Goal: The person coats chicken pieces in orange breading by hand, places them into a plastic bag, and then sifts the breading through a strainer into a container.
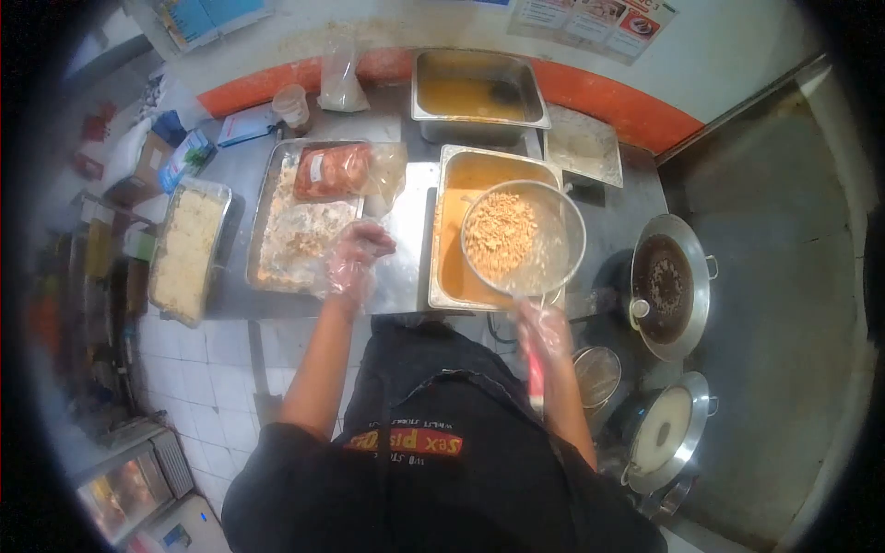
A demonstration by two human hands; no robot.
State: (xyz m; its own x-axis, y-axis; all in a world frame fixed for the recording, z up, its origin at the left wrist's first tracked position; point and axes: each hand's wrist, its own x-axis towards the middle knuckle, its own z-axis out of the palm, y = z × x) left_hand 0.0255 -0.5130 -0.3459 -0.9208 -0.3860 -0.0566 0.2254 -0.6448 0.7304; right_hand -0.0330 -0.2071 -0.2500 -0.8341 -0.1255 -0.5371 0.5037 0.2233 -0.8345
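My right hand, in a clear plastic glove, is closed around the red handle of a round mesh strainer. Small tan, crumbly pieces are heaped on the left side of its mesh. The strainer is over a deep steel pan of orange-yellow liquid. My left hand, also gloved, hovers near the right edge of a shallow metal tray with whitish, flour-like matter and crumbs. Its fingers are loosely bent and slightly apart, and I see nothing in them. A bag of reddish meat lies in that tray.
Another steel pan with yellowish liquid stands at the back. A tray of pale contents is at far left. To my right are a wok of dark liquid, a wok of pale liquid and another strainer.
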